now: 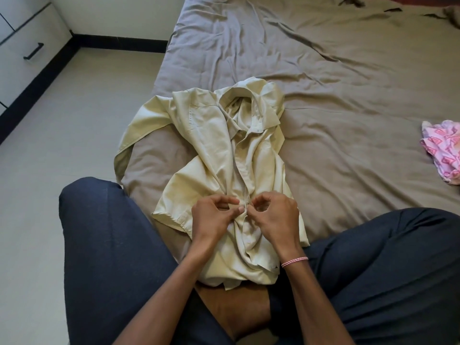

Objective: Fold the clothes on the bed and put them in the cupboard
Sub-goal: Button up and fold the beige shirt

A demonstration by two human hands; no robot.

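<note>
**Two Hands Busy at the Front of a Shirt**

A person sits on the bed (336,95) with knees wide apart. A pale yellow shirt (214,155) lies on the sheet between the knees. Its collar (254,103) points away from the person, and its bottom end rests near the lap.

The left hand (211,217) and the right hand (276,215) meet at the middle strip of the shirt. The fingers and thumb of each hand are curled in and pinch the cloth edge between them. It looks like they are doing up a button, but the button is too small to see. A thin pink and white band (295,261) sits on the right wrist.

The shirt is not folded yet. It is full of bumps and creases. One sleeve (134,135) hangs over the side of the bed, above the floor (74,120).

What could go wrong? The little pinch could slip, and the two edges would fall apart. The edges could also be joined at the wrong spot, so the front would sit crooked. If the bumps are not smoothed flat, the fold may come out lumpy. The hanging sleeve could drag the shirt toward the floor if the cloth gets tugged.

A pink patterned cloth (441,150) waits far to the right on the bed. The cupboard (22,46) stands across the floor, well apart from the shirt.
</note>
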